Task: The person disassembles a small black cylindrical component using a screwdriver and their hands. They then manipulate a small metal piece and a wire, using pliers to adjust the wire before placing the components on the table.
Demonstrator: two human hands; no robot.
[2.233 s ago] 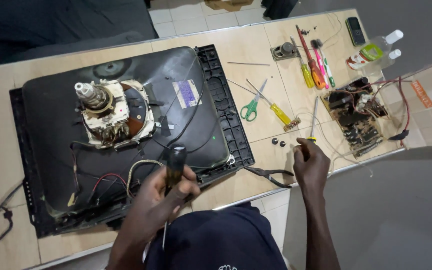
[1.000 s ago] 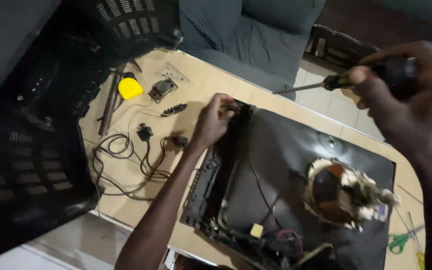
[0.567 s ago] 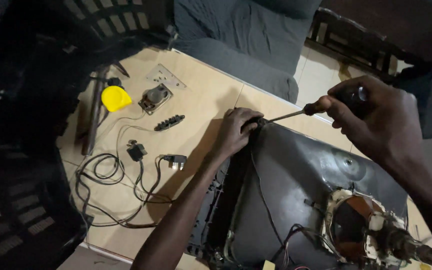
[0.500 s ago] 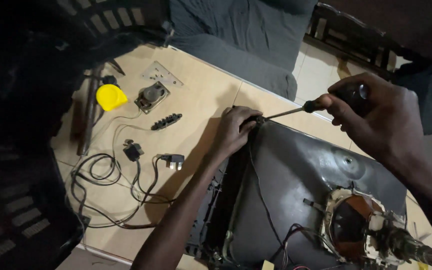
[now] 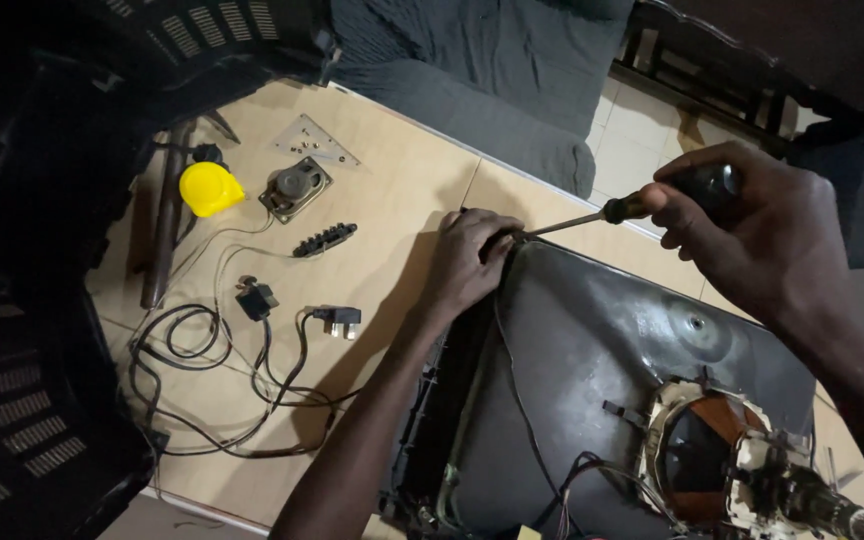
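At nine o'clock a dark vented casing [image 5: 22,400] fills the edge of the view. Beside it on the pale table [image 5: 402,190] lie one yellow cap [image 5: 210,188], one small round speaker [image 5: 295,186], one short black toothed strip [image 5: 324,240] and one black cable [image 5: 212,380] in loose loops, ending in one plug [image 5: 337,320]. At the centre the left hand [image 5: 472,262] is curled closed over the upper corner of one picture tube [image 5: 592,400] — dark, face down, running off toward five o'clock, its copper coil at four o'clock. At two o'clock the right hand [image 5: 762,235] is wrapped tightly round the handle of one screwdriver [image 5: 592,215], whose tip meets that same corner — just beside the left fingers.
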